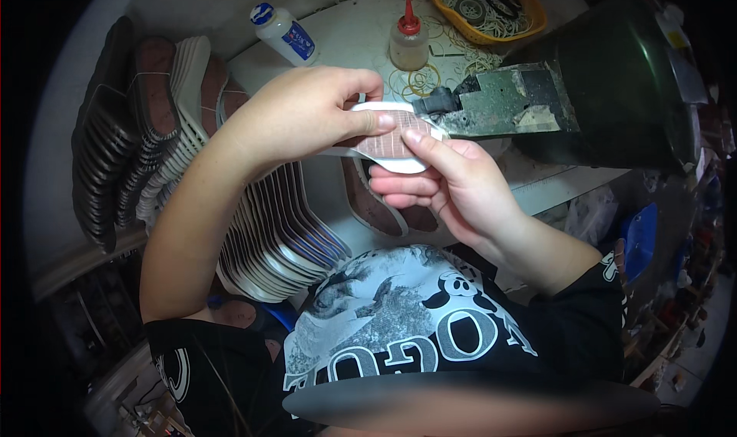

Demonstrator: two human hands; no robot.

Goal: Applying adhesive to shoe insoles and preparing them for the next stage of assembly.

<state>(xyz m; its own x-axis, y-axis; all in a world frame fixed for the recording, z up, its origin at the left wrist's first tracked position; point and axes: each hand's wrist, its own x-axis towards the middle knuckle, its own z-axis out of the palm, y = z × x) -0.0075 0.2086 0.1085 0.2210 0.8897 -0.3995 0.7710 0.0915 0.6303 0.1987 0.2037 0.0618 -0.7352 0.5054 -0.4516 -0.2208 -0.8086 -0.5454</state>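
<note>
A shoe sole (384, 145) with a white rim and a reddish-brown inner face is held between my two hands, just in front of a machine's small dark head (436, 102). My left hand (322, 111) grips its left part, thumb pressed flat on the brown face and fingers bent behind. My right hand (461, 184) pinches the right end, its thumb on top and the other fingers curled beneath. Whether the sole touches the machine head is hard to see. Below my hands, a pair of brown soles (376, 199) lies on the table.
Stacked white soles (284, 230) stand near my left forearm, with bundles of dark soles (115, 130) farther left. Behind are a white bottle (284, 34), a red-tipped glue bottle (409, 42) and a yellow basket (530, 26) of rubber bands. The dark green machine (606, 84) fills the right.
</note>
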